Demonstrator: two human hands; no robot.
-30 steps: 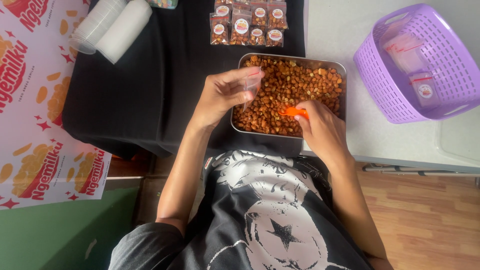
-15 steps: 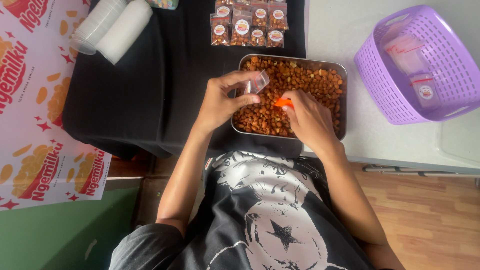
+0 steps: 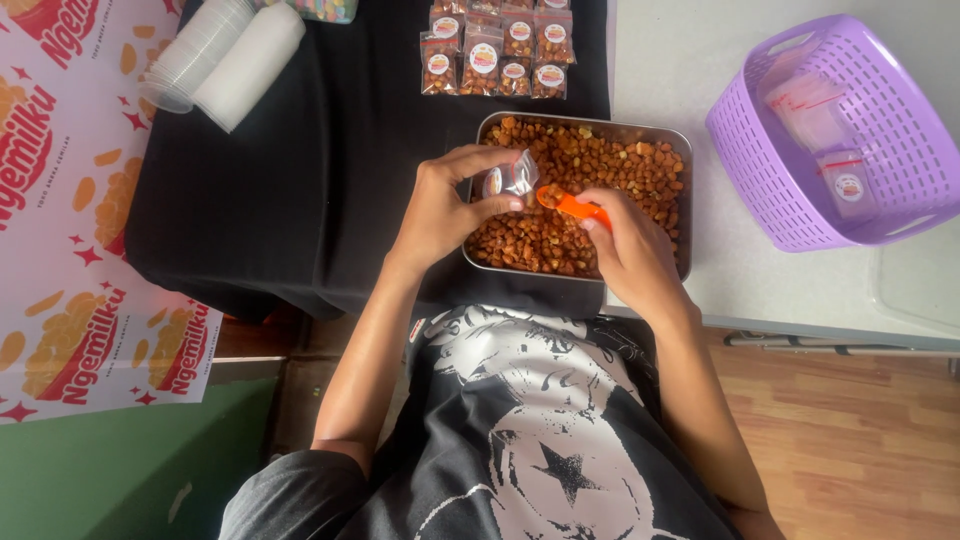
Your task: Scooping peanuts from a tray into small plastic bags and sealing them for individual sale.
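A steel tray full of brown glazed nuts sits on the black cloth in front of me. My left hand holds a small clear zip pouch over the tray's left side, its mouth turned to the right. My right hand grips an orange scoop, whose bowl sits right at the pouch's mouth with a few nuts in it.
Several filled, labelled pouches lie in rows beyond the tray. A purple basket with empty pouches stands at the right on the white table. Stacked clear cups and a white stack lie at the far left. A printed banner covers the left.
My right hand lifted the orange scoop out of the nuts and brought it left to the pouch mouth. My left hand tilted the pouch toward the scoop.
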